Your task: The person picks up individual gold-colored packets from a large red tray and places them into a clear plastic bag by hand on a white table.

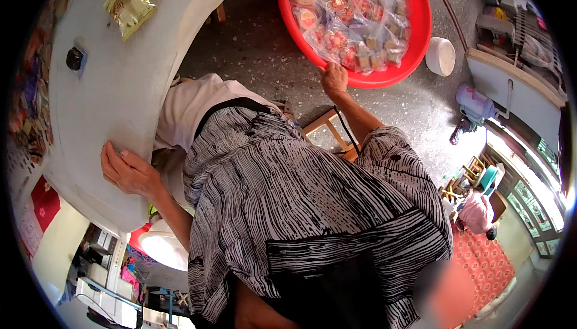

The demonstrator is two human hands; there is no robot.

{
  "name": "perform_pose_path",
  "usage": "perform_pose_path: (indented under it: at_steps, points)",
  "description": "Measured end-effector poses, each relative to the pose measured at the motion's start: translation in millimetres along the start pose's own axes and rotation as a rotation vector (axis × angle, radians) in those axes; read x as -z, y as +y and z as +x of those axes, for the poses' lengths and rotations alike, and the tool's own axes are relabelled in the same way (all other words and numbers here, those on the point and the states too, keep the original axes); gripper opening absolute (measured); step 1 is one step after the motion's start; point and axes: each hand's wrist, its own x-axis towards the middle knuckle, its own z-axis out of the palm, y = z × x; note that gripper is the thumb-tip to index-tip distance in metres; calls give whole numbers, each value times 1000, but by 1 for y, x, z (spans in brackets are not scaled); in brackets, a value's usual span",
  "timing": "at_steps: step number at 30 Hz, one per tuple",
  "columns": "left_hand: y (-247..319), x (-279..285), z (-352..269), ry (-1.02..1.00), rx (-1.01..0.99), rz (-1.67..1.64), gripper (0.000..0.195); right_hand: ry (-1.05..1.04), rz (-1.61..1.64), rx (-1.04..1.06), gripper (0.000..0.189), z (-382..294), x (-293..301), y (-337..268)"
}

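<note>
My left hand (130, 171) rests on the edge of the white tabletop (101, 103), its fingers slightly bent and holding nothing. At the upper right, my right hand (334, 80) grips the near rim of a round red plastic basin (421, 26). Clear plastic packets (369, 31), some with red round prints and others with small brownish blocks, fill this basin. A shiny gold packet (130, 8) lies farther up the table. Below it is a small dark item on a wrapper (75, 59).
A wooden stool frame (331, 132) stands on the speckled floor below the basin. A white round container (440, 56) is right of the basin. Many colourful packages (31, 90) lie along the far left. Another person (477, 211) in pink is at the far right.
</note>
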Motion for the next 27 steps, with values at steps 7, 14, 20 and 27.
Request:
perform_pose_path:
  at_steps: [7,14,20,27]
  points:
    - [-3,-15,7,-5,-21,-28,33,-11,114,-217,53,79,-2,-110]
    - [-3,-5,-1,-11,25,-38,32,-152,297,-408,62,164,42,-176]
    - [-4,-8,-9,12,41,-41,33,-65,303,-253,79,190,20,-162]
    - [9,-11,-7,-26,184,-128,38,-222,-255,232,59,205,-31,-84]
